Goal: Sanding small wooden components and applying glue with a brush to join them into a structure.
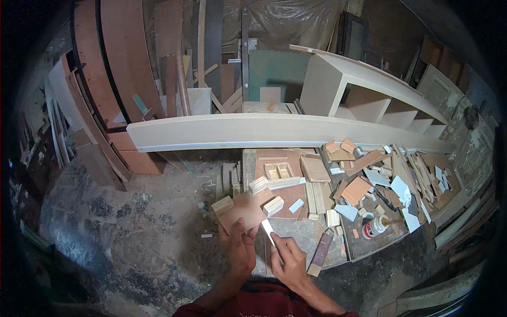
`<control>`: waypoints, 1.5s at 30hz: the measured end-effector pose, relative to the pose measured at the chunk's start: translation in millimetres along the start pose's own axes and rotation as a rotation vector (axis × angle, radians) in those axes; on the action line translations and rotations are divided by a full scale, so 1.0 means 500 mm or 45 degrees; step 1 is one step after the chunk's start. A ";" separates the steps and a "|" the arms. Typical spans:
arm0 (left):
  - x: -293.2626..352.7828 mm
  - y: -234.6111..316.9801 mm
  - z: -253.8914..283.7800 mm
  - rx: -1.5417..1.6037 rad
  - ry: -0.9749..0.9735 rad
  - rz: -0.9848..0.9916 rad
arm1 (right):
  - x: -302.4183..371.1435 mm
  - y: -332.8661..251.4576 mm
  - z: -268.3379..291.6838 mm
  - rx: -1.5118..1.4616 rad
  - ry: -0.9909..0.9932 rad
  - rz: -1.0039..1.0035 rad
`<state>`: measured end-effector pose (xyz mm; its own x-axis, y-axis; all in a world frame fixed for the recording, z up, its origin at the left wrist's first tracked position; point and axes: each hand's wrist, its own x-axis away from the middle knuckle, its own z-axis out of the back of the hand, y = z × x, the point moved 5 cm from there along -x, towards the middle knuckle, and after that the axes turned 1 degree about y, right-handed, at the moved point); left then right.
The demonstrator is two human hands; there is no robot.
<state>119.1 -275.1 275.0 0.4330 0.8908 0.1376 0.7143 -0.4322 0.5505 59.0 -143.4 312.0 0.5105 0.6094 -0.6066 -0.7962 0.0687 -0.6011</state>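
A thin brown wooden panel is gripped along its near edge by my left hand, thumb on top. Pale wood blocks sit at its corners: one block at the left, another at the right, and a third at the far corner; whether they are fixed cannot be told. My right hand pinches a narrow white strip, its far end close to the panel's right block. Right of that hand lies a worn purple-brown block with a pale wood end.
On the workbench stand a small compartmented wooden box and an open white jar. Wood and white offcuts crowd the right side. A long pale board spans the back, before a shelf unit.
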 end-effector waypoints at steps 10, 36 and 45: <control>0.007 0.010 -0.022 -0.034 -0.056 0.039 | 0.002 -0.003 0.002 -0.014 -0.015 -0.014; 0.016 -0.011 -0.027 0.083 -0.018 0.043 | -0.016 0.038 0.028 0.174 0.069 0.090; 0.029 -0.053 -0.033 0.028 -0.031 0.098 | -0.013 0.064 0.096 0.179 0.148 0.008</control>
<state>97.1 -248.3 276.1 0.5003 0.8513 0.1582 0.6903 -0.5024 0.5207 14.8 -107.3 321.5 0.5332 0.5154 -0.6708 -0.8327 0.1798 -0.5237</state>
